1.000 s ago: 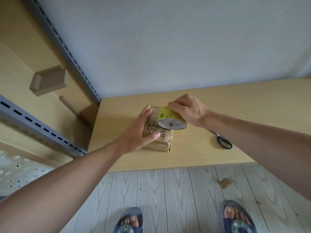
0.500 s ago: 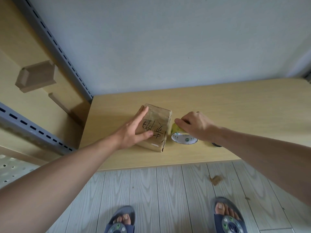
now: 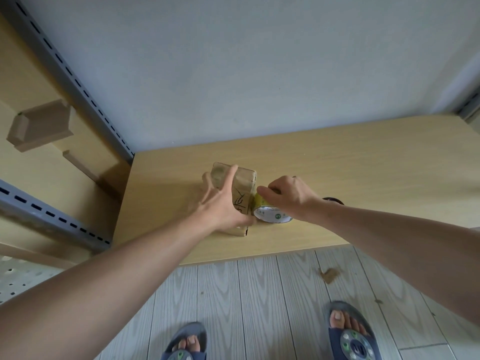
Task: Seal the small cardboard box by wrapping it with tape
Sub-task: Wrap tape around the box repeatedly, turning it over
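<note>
The small brown cardboard box point(image 3: 245, 178), with black writing on its top, stands tipped up on the light wooden table point(image 3: 363, 165). My left hand point(image 3: 220, 206) holds it, index finger stretched over the top, other fingers round its left side, thumb along the near edge. A yellow tape roll point(image 3: 272, 215) with a white core sits against the box's right side. My right hand point(image 3: 288, 196) grips this roll from above. A strip of tape runs from the roll onto the box.
A black scissors handle point(image 3: 335, 200) shows just behind my right wrist. A grey slotted shelf post point(image 3: 78, 81) and a wooden shelf with another cardboard box point(image 3: 41, 128) stand at the left. A cardboard scrap point(image 3: 328, 275) lies on the floor by my feet.
The roll went from the box's top down to its right side. My left hand shifted from pressing flat to holding the box, which is now tipped up.
</note>
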Demonstrator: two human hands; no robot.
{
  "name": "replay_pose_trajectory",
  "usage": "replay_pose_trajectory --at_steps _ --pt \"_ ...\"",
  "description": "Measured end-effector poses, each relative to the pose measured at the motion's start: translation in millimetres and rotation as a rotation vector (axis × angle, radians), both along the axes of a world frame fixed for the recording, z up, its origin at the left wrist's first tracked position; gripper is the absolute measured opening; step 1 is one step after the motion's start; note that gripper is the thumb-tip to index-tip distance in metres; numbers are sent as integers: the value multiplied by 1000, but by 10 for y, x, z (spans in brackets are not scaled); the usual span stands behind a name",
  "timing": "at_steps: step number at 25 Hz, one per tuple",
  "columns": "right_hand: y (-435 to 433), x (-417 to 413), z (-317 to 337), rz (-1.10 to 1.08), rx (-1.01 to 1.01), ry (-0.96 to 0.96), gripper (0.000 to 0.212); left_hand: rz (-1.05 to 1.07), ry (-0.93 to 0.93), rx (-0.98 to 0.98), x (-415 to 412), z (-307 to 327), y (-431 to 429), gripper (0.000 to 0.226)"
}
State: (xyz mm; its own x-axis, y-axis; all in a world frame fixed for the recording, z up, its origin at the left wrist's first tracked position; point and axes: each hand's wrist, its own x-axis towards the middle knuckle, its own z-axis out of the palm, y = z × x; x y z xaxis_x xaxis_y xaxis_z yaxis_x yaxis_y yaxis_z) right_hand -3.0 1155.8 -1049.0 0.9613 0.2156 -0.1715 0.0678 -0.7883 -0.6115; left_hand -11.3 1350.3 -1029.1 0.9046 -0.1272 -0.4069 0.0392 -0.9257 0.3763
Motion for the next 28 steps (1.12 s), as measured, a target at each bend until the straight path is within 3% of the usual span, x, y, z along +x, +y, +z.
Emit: replay_pose_trajectory --at_steps 3,5,7,8,10,12,14,19,22,25,28 --pt "-95 6 101 -51 107 -74 56 67 -15 -156 80 24 4 132" --pt "-117 37 346 -131 225 -248 57 143 22 -499 113 -71 118 134" --pt "-59 75 613 -175 321 -401 59 241 203 -865 13 -175 138 137" --pt "4 75 698 -143 340 -436 59 228 241 -921 -71 -230 118 135" --pt "134 32 735 -50 328 -435 61 80 112 -853 -82 -307 114 131" --pt "212 -3 656 -3 309 -394 63 -101 -61 -661 87 -253 136 126" --pt "259 33 617 -6 317 -356 64 -223 -67 -581 241 -181 134 118" --pt "228 122 670 26 344 -206 61 -213 -16 -624 217 -270 181 81" --pt "123 150 739 176 216 -128 62 -236 11 -678 228 -285 265 80" --pt "24 185 781 170 177 -107 58 -244 -8 -652 183 -257 291 75" --pt "-140 164 744 140 141 -74 54 -200 -29 -650 151 -294 337 84"
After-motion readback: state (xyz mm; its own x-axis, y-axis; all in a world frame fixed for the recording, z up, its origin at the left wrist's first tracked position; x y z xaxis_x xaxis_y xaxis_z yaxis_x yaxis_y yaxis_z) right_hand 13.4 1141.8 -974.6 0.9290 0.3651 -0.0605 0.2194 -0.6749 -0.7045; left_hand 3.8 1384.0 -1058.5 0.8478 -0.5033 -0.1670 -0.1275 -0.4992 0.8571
